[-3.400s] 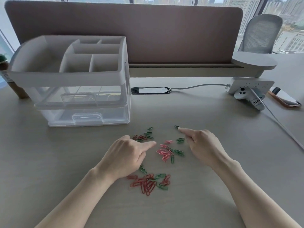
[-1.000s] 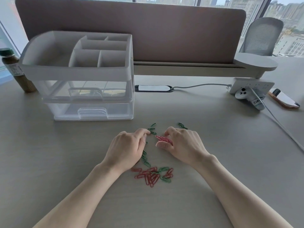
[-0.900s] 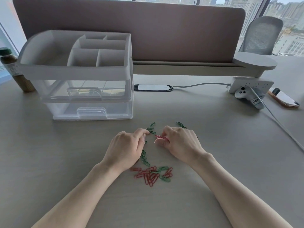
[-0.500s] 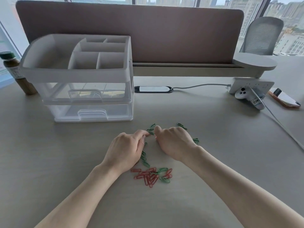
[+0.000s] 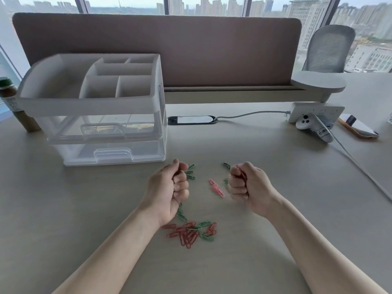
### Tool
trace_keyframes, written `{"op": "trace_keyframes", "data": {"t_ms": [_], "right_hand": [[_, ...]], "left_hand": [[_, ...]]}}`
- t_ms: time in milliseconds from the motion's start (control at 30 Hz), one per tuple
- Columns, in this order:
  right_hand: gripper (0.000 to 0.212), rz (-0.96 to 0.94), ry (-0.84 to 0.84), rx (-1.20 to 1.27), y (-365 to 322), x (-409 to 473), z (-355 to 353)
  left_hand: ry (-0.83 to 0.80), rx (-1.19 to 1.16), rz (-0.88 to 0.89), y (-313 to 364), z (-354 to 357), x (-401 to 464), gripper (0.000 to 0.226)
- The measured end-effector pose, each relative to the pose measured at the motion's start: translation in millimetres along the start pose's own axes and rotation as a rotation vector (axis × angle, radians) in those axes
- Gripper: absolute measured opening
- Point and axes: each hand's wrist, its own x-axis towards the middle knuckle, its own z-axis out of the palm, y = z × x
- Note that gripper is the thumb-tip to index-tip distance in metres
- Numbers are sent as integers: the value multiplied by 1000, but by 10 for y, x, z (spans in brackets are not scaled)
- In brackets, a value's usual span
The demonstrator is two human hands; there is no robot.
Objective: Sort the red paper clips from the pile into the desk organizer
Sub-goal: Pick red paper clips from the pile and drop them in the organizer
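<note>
My right hand [image 5: 248, 185] is a raised fist, shut on several red paper clips [image 5: 240, 171] that poke out between thumb and forefinger. My left hand [image 5: 169, 187] is also a fist, closed on red clips that are almost fully hidden inside it. Two pink-red clips [image 5: 216, 187] lie on the desk between the hands. Green clips [image 5: 189, 172] sit by the left knuckles, more green clips [image 5: 226, 165] by the right thumb. A mixed red and green pile [image 5: 189, 232] lies nearer me. The white desk organizer [image 5: 91, 107], with open top compartments, stands at the back left.
The organizer has two clear drawers [image 5: 112, 154] below, both closed. A bottle [image 5: 10, 102] stands at its left. At the back right are a power strip [image 5: 314, 112], a white controller [image 5: 314, 128] with a cable, and a phone [image 5: 358, 127]. A brown divider panel [image 5: 169, 49] closes off the desk.
Both hands gathered red clips from the desk, then lifted and moved apart as fists. The right hand swung back to the right, uncovering two pink-red clips.
</note>
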Motion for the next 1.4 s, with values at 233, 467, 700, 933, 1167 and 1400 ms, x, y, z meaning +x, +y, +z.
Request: {"op": "trace_keyframes", "data": {"t_ms": [233,467,700,933,1167,1400], "right_hand": [[26,127,-249,322,-10,-22,-196],[28,104,-240,302,-55,-43,-270],[27,81,-174,321,-61,-21,-359],[27,103,-158,349,-39,11,-345],[28,105,-129,343,-50,-11,-345],[30,63,-85,111,-52,-34,-270]], "left_hand": [[-80,341,59,-68,64,77,23],[-259,1911,667,-88,114,267,61],[-415,1796,693,-188,64,463,44],[-425,1665,821,-229,92,428,17],[-386,1963,805,-234,202,366,29],[-250,1814,591,-135,120,327,31]]}}
